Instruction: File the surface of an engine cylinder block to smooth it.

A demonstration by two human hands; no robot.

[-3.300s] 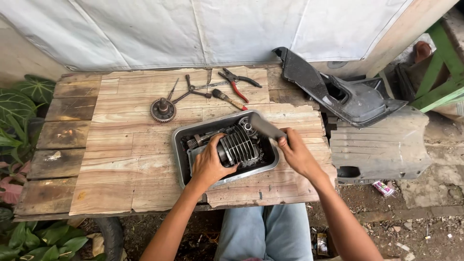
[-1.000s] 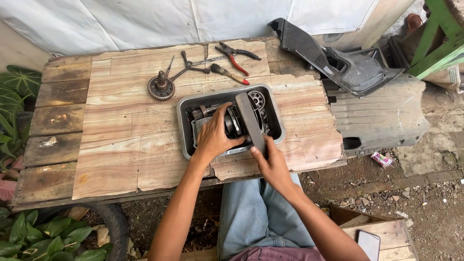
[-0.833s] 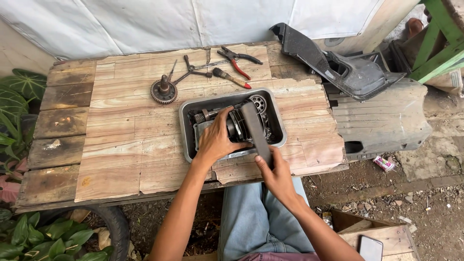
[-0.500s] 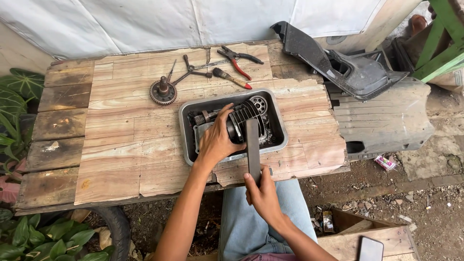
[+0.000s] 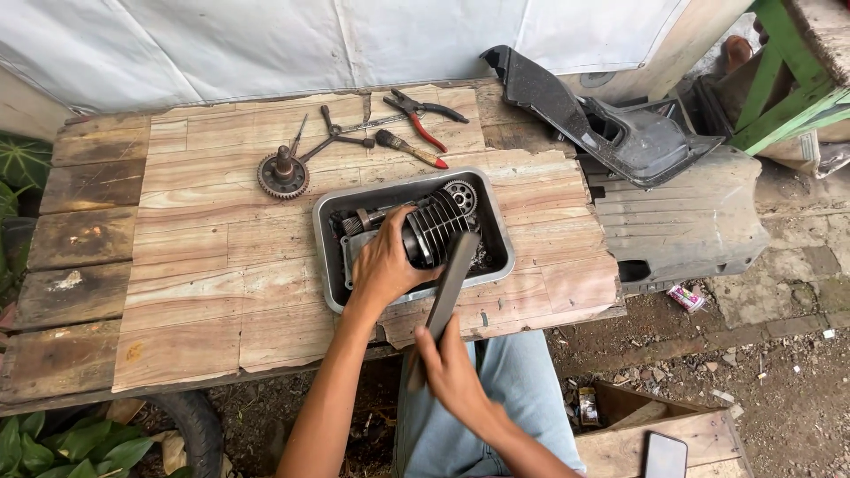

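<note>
- Currently the finned engine cylinder [image 5: 431,232] is gripped by the left hand [image 5: 387,265] inside the grey metal tray [image 5: 329,265].
- Just right of it, a flat dark bar [image 5: 449,285], possibly a file, is clasped by the right hand [image 5: 453,376].
- Beyond both hands, a gear [image 5: 282,174] and pliers [image 5: 428,116] are seen.

Right hand [image 5: 452,372] with bar [image 5: 450,283], nearer the body.

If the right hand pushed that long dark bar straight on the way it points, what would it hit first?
Most likely the finned metal cylinder in the grey tray. The right hand aims the bar up toward it; the tip already looks very close, though depth is unclear.
</note>
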